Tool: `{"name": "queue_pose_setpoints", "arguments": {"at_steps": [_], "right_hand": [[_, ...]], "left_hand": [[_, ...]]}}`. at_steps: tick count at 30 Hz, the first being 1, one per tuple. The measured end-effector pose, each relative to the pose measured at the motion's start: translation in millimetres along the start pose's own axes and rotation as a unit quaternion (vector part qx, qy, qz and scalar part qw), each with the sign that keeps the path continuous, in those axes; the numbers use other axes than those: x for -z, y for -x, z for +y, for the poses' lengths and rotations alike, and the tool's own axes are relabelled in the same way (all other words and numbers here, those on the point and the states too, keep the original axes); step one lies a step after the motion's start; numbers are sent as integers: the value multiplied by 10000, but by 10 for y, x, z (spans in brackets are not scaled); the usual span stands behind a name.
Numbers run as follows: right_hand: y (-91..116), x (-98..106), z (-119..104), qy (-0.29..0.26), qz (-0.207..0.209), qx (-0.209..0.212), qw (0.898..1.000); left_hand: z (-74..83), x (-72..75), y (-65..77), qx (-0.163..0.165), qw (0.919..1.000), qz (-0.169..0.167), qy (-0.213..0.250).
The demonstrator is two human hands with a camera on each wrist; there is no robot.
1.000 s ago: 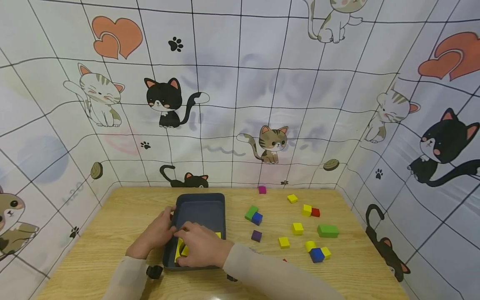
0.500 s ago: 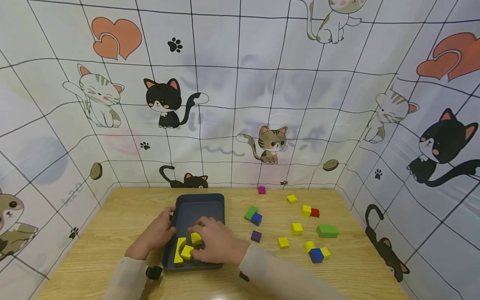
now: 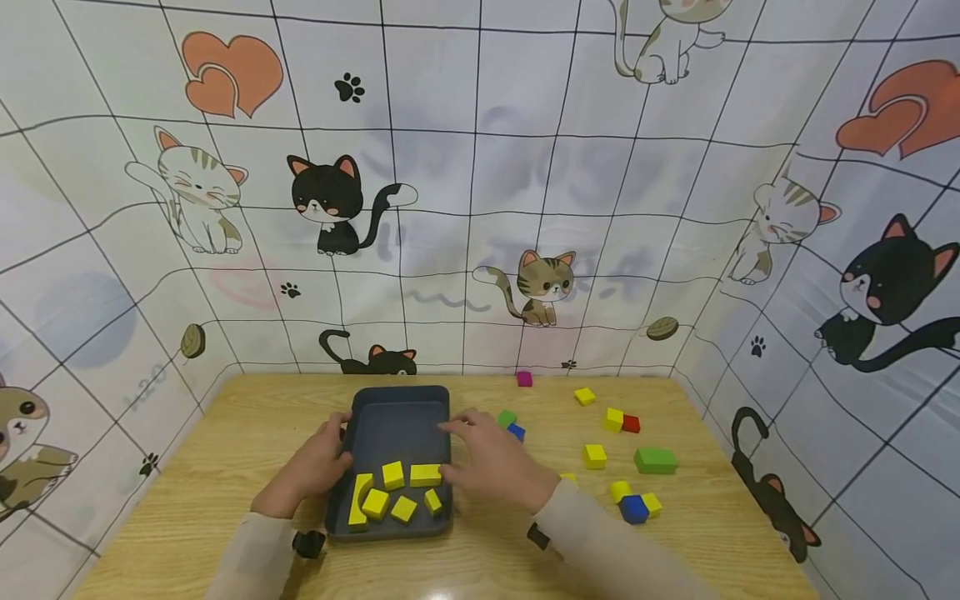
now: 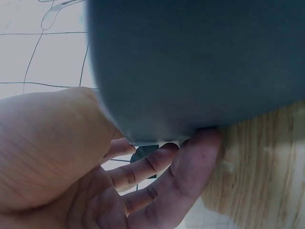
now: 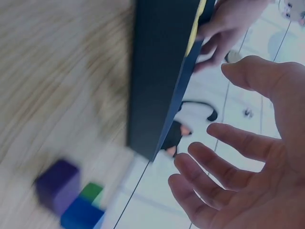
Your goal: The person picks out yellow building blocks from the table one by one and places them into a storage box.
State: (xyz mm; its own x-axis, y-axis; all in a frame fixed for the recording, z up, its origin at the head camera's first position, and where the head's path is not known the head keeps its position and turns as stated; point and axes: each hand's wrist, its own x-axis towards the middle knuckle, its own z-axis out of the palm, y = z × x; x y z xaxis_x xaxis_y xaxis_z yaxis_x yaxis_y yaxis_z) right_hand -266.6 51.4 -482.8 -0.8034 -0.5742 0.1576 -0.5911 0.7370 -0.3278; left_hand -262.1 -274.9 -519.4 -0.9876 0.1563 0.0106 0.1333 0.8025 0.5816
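In the head view a dark grey tray (image 3: 401, 425) lies at the left of the table, with several yellow blocks (image 3: 376, 503) in its near half. One yellow block (image 3: 360, 500) at the tray's left side has a curved cutout. My left hand (image 3: 309, 467) holds the tray's left edge; the left wrist view shows the fingers (image 4: 195, 162) against the tray wall. My right hand (image 3: 498, 458) is above the tray's right rim, fingers spread and nothing in them. From the right wrist view, the right hand's palm (image 5: 267, 191) faces the tray's outer wall (image 5: 155, 81).
Right of the tray, loose blocks lie on the wooden table (image 3: 247, 417): a green block (image 3: 656, 461), a blue block (image 3: 633, 509), a red block (image 3: 631, 424), a magenta cube (image 3: 524, 379) and several yellow ones. A purple block (image 5: 59, 186) shows beneath my right hand. Cat-patterned cloth (image 3: 442, 208) walls the table.
My right hand has moved right, from among the yellow blocks to the tray's right rim, uncovering them. The yellow blocks now lie spread apart. My left hand stays in place.
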Motion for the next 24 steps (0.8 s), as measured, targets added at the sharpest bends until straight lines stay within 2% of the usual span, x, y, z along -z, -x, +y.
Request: {"name": "queue_pose_setpoints", "arguments": {"at_steps": [8,13,19,24], "right_hand": [[97,155,489,-228,359,-630,9971],[87,228,894,16,576,-1007,9932],[82,311,1403,65,532,-1594,9858],[114,374,1705,292,416,-2037,9777]], "left_hand": [[-43,-13,-18,-28,10000,11,-27],[-61,-16,-32,-31,10000,34,-48],[-31,-1,-5,-52,10000,33,3],[-10,3,6,-42,10000,65,0]]}}
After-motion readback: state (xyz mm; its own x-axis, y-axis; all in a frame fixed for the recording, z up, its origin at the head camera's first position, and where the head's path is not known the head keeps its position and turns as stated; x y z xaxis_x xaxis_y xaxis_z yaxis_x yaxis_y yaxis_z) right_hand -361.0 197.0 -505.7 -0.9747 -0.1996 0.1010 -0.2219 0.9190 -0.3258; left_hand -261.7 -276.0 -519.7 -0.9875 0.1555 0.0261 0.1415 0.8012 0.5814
